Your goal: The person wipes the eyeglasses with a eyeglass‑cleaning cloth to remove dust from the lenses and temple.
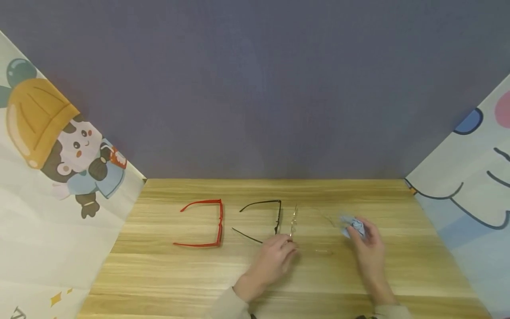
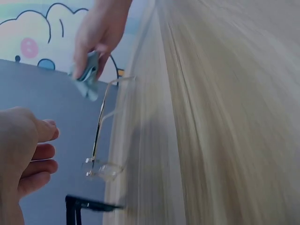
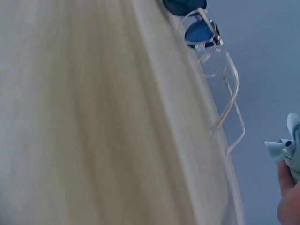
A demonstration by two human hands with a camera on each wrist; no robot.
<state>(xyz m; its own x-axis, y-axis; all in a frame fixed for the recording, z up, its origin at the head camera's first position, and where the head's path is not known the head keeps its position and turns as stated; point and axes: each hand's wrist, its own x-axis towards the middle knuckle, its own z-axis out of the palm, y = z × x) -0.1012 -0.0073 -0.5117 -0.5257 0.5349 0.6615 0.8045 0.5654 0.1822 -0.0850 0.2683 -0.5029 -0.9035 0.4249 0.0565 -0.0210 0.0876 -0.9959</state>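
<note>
My right hand (image 1: 370, 250) holds a crumpled light-blue cloth (image 1: 353, 226) above the right part of the table; the same cloth (image 3: 291, 147) shows at the edge of the right wrist view. A pair of thin gold-rimmed eyeglasses (image 1: 294, 219) stands on the table, its temples spread to the right. Next to its near end is my left hand (image 1: 272, 257), fingers loosely curled. In the left wrist view nothing lies in those fingers (image 2: 40, 164), and the eyeglasses (image 2: 97, 131) stand apart from them. Black-framed glasses (image 1: 280, 210) sit just left, partly hidden behind my left hand.
Farther left, red-framed glasses (image 1: 220, 221) lie with temples unfolded to the left. All stand on a wood-grain table (image 1: 191, 283). A grey panel (image 1: 255, 88) rises behind it, and cartoon-printed sheets (image 1: 40, 239) flank both sides.
</note>
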